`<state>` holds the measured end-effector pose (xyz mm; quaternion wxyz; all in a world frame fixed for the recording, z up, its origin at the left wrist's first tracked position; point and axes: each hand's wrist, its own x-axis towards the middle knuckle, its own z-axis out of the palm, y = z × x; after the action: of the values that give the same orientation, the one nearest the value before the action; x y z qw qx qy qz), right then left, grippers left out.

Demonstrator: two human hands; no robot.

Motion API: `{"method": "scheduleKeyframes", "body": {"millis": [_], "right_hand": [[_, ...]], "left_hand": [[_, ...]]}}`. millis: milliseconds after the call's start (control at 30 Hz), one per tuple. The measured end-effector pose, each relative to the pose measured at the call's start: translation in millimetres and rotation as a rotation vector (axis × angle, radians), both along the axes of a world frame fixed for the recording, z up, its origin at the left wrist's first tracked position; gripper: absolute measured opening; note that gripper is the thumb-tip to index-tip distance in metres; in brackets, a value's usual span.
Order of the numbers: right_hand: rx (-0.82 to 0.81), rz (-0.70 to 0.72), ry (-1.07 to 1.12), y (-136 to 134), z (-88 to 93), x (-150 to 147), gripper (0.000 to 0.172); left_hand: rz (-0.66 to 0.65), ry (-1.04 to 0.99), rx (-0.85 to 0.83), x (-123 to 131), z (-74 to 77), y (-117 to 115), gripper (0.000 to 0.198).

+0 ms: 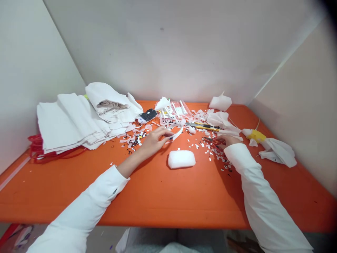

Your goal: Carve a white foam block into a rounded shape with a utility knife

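Pinched between the fingertips of my left hand (154, 141) is a narrow white paper strip (178, 133), its free end curling up to the right. My right hand (228, 140) grips a pair of scissors (208, 139) with reddish handles, low over the table and pointing left; whether the blades are apart I cannot tell. Between the hands and nearer to me lies a soft white rounded block (181, 159), touched by neither hand. Tiny cut bits of paper (210, 153) are scattered below the scissors, and dark and white scraps (137, 139) lie beside my left hand.
Folded white sheets (68, 123) are stacked at the left over a red bag (36, 144). A yellow cutter knife (204, 127) and pens in clear packaging (180, 108) lie behind the hands. A yellow-and-white paper figure (255, 135) lies right on the orange table (147, 200). Walls enclose the back and sides.
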<state>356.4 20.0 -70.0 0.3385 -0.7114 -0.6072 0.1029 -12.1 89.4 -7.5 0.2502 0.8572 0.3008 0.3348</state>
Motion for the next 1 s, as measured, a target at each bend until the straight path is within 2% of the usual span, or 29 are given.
{"method": "scheduleKeyframes", "body": {"millis": [133, 200, 233, 267, 367, 467, 667, 767, 1000], "right_hand": [[-0.033, -0.038, -0.149, -4, 7.2, -11, 0.018], [0.008, -0.014, -0.19, -8, 17.8, -31, 0.017], [0.044, 0.014, -0.201, -11, 24.4, -46, 0.021], [0.108, 0.063, -0.21, -14, 31.2, -62, 0.025], [0.512, 0.337, -0.236, -22, 49.1, -111, 0.025], [0.614, 0.368, -0.323, -28, 57.2, -138, 0.025], [0.704, 0.359, -0.464, -29, 56.4, -132, 0.01], [0.712, 0.372, -0.484, -32, 58.7, -130, 0.016], [0.718, 0.4, -0.482, -37, 60.7, -132, 0.017]], "left_hand": [[-0.026, -0.021, 0.056, 3, 9.1, -20, 0.014], [-0.02, 0.029, 0.136, 4, 10.1, -28, 0.012], [-0.016, 0.064, 0.177, 4, 9.6, -31, 0.012], [-0.013, 0.101, 0.211, 5, 8.6, -34, 0.012], [-0.017, 0.171, 0.256, 9, 5.1, -42, 0.013], [-0.036, 0.16, 0.2, 13, 5.1, -49, 0.013], [-0.078, 0.109, 0.047, 14, 15.1, -56, 0.009], [-0.107, 0.135, 0.073, 13, 16.8, -58, 0.01], [-0.145, 0.058, 0.214, 12, 13.3, -56, 0.015]]}}
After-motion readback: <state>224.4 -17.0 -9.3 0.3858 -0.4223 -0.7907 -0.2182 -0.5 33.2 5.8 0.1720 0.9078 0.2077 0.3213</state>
